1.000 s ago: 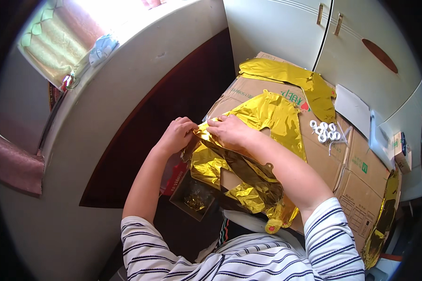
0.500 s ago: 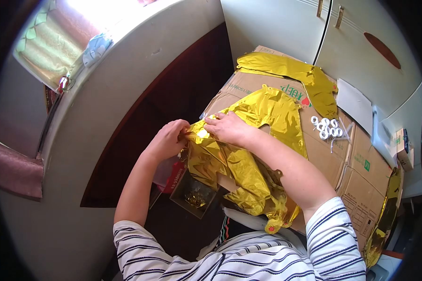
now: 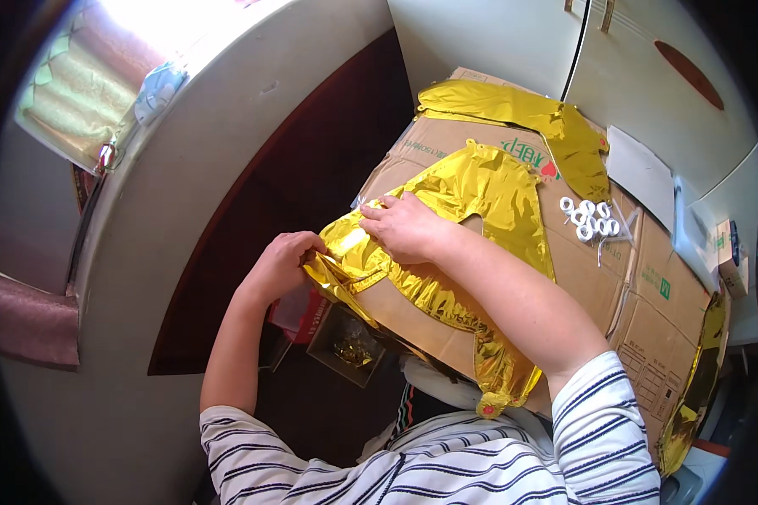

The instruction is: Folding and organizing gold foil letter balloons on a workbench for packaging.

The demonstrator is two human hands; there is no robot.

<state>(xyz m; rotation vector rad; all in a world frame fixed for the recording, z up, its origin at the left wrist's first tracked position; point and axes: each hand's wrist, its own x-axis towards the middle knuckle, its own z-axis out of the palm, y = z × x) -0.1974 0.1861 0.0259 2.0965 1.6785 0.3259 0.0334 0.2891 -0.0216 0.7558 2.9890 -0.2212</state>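
Observation:
A flat, uninflated gold foil balloon (image 3: 509, 206) lies creased over the cardboard in front of me, with an opening in its shape. My left hand (image 3: 283, 263) pinches its left edge, which hangs past the cardboard's side. On the foil, a little to the right, rests my right hand (image 3: 403, 227), its fingers bent and spread over the surface. The balloon's lower strip runs under my right forearm to a round tab with a red spot near my body.
Flattened cardboard (image 3: 434, 160) covers the work surface. Another gold foil balloon (image 3: 501, 103) lies at its far edge, white ribbon rolls (image 3: 588, 219) to the right. More gold foil (image 3: 691, 396) hangs at the right edge. Below left stands an open box (image 3: 345, 347) holding gold scraps.
The near part of the balloon, earlier bunched and hanging, has been spread to the left and flattened, baring cardboard. My left hand has moved slightly left and down with the edge.

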